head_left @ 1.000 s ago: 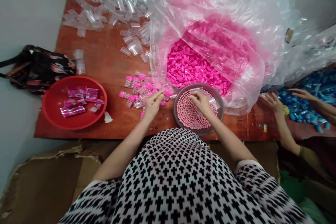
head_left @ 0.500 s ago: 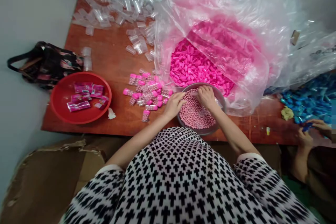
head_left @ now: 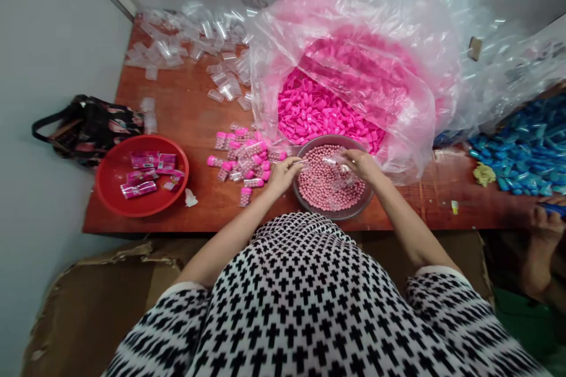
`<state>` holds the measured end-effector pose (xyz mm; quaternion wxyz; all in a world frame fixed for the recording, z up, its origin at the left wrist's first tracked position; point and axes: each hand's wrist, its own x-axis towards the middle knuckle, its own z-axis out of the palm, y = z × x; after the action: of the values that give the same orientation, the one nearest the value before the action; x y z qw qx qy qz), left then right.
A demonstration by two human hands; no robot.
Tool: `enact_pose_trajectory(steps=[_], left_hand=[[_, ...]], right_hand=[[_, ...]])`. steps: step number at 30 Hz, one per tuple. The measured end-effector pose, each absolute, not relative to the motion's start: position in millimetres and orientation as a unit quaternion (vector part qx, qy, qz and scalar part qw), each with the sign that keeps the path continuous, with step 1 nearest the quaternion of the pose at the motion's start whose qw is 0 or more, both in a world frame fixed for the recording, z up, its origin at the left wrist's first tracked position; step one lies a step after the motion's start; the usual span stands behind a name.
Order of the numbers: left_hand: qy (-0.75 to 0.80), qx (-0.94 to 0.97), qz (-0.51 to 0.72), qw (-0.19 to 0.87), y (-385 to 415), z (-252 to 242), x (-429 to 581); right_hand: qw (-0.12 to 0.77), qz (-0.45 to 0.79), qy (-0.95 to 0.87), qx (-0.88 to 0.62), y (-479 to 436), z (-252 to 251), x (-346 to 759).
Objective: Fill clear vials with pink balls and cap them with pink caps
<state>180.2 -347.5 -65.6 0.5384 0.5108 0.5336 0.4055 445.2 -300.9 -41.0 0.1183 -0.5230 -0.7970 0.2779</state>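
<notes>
Grey bowl [head_left: 338,214]: wall presumably keeps pink beads [head_left: 327,193] gathered within it.
Left hand [head_left: 285,175]: at bowl's left rim, fingertips nearly together; hold indiscernible.
Right hand [head_left: 360,164]: over bowl's right side, fingers curled; hold indiscernible.
Pink-capped bottles [head_left: 252,160]: left of bowl, likely for easy reach.

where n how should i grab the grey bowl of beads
Probably best to grip the grey bowl by opposite left and right edges, from the near side: it is wide, round and holds loose beads, while pink pieces crowd its far side.
</notes>
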Motion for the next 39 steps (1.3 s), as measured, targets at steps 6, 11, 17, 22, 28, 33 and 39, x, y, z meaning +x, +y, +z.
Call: enact_pose_trajectory(steps=[6,11,17,22,28,33,39], left_hand=[[0.469,0.328,0.478,0.666,-354,-70,204],[0.490,0.340,0.467,0.653,-354,-71,218],[0.530,0.371,0.454,0.613,-351,-78,197],[0.547,0.340,0.442,0.624,-366,-88,170],[0.556,0.357,0.443,0.606,-379,-89,167],[0.580,0.461,0.403,0.537,-377,-84,174],[0.579,0.584,0.346,0.453,-365,-76,195]], right_hand=[[0.287,0.424,-0.678,-0.528,-327,-36,401],[0.383,0.548,-0.543,-0.508,-342,-47,358],[0.168,0.370,-0.733,-0.544,-324,-55,378],[-0.058,0.269,-0.807,-0.523,-321,-86,382],[-0.029,0.348,-0.779,-0.521,-315,-120,358],[0.084,0.421,-0.729,-0.534,-323,-124,366],[0.350,0.609,-0.506,-0.501,-341,-103,379]])
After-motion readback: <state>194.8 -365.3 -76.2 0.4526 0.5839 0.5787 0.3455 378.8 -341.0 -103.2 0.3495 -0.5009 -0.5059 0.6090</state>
